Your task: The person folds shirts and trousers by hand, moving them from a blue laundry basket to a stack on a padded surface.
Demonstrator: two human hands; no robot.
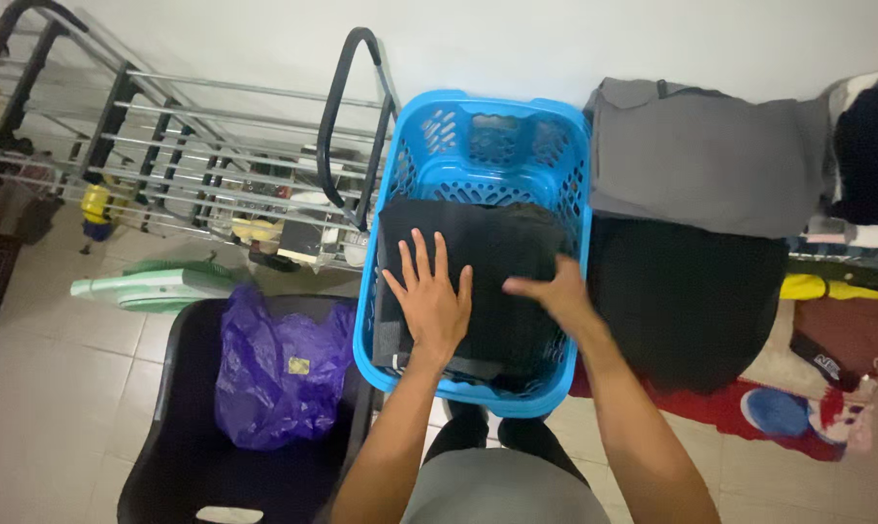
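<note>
A blue plastic laundry basket (565, 175) stands on the floor in front of me with a folded black garment (502, 257) lying in it. My left hand (429, 296) rests flat on the left half of the garment, fingers spread. My right hand (553, 291) lies on the garment's right side, fingers pointing left and slightly blurred. Neither hand grips the cloth.
A black plastic chair (182, 456) with a purple plastic bag (279, 374) stands at the left. A metal drying rack (206, 155) leans behind it. Right of the basket lie a folded grey garment (706, 155), a dark round cushion (686, 296) and a red patterned mat (798, 412).
</note>
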